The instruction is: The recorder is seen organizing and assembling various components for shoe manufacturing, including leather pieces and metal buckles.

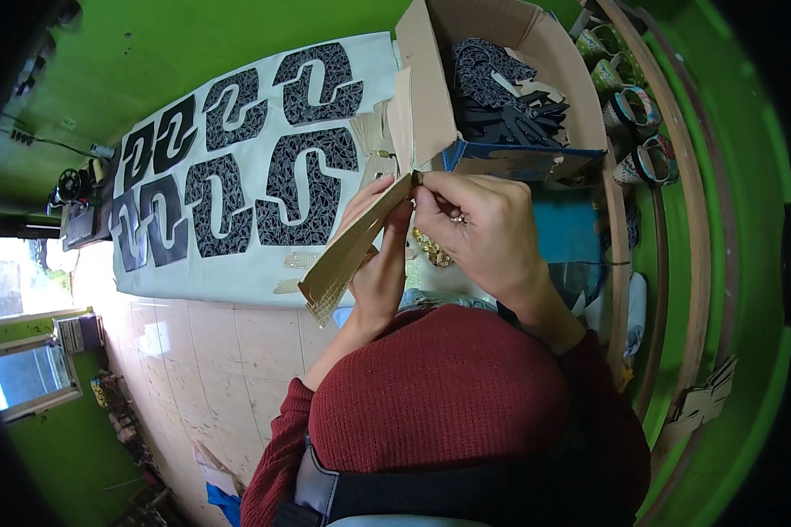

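My left hand is closed around a tan, flat, folded strip with a scaly texture along its lower edge. The strip tilts up from near my body toward the far right. At its upper end my right hand pinches with thumb and fingertips. A tiny dark bit shows there, too small to name. Small gold-coloured metal pieces lie in a heap just under my right hand. More tan textured pieces rest beyond my left hand.
Black patterned cut-out panels lie in rows on the white-covered table. At the far right stands an open cardboard box with black strips inside. Wooden shelf rails with patterned shoes run along the right.
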`<action>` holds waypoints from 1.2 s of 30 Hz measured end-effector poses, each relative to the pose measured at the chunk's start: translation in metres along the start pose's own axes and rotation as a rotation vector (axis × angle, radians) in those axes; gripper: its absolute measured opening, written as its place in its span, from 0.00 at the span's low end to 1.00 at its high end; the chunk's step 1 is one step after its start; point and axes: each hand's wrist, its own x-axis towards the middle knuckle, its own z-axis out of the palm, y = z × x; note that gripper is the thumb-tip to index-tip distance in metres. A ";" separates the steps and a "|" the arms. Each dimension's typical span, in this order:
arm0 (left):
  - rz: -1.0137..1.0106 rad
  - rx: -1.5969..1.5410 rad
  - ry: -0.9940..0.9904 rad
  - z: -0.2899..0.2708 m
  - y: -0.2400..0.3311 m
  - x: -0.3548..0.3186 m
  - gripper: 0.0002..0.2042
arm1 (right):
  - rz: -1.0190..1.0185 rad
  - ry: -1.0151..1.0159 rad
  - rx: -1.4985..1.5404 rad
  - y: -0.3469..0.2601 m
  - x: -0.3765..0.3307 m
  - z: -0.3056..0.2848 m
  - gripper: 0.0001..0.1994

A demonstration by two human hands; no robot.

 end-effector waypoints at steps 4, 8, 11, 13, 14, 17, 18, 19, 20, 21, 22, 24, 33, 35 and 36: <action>0.016 -0.007 -0.008 -0.002 -0.001 -0.001 0.09 | -0.002 -0.001 0.041 -0.001 -0.001 0.000 0.07; 0.100 -0.038 -0.051 -0.004 -0.002 -0.001 0.09 | 0.018 0.018 0.088 -0.005 -0.003 0.001 0.07; 0.100 -0.092 -0.068 -0.003 0.001 -0.001 0.10 | -0.034 0.057 0.098 -0.003 -0.004 0.004 0.07; 0.070 -0.113 -0.072 -0.004 0.002 -0.002 0.11 | -0.038 0.079 0.110 -0.004 -0.004 0.005 0.07; 0.066 -0.115 -0.082 -0.004 0.002 -0.002 0.11 | -0.043 0.100 0.119 -0.004 -0.004 0.006 0.07; 0.059 -0.131 -0.093 -0.004 0.002 -0.003 0.12 | -0.046 0.126 0.127 -0.005 -0.005 0.007 0.08; 0.055 -0.144 -0.089 -0.004 0.002 -0.003 0.12 | -0.043 0.126 0.129 -0.005 -0.004 0.007 0.08; 0.053 -0.142 -0.090 -0.004 0.001 -0.003 0.12 | -0.046 0.126 0.119 -0.004 -0.005 0.008 0.08; 0.074 -0.115 -0.090 -0.004 0.001 -0.003 0.12 | -0.048 0.126 0.110 -0.004 -0.005 0.008 0.07; 0.097 -0.089 -0.091 -0.005 0.000 -0.003 0.12 | -0.047 0.128 0.110 -0.003 -0.005 0.009 0.07; 0.096 -0.088 -0.093 -0.005 -0.001 -0.002 0.12 | -0.041 0.134 0.120 -0.003 -0.005 0.009 0.08; 0.132 -0.089 -0.082 -0.006 -0.003 -0.001 0.11 | -0.034 0.140 0.131 -0.003 -0.005 0.010 0.08; 0.226 -0.080 0.038 0.000 0.001 0.006 0.07 | -0.026 0.053 0.127 -0.001 -0.009 0.002 0.05; 0.237 -0.086 0.031 -0.001 0.000 0.008 0.08 | -0.008 0.021 0.124 -0.002 -0.009 0.001 0.03; 0.247 -0.093 0.027 -0.002 -0.001 0.008 0.08 | -0.007 0.022 0.124 -0.002 -0.010 0.000 0.03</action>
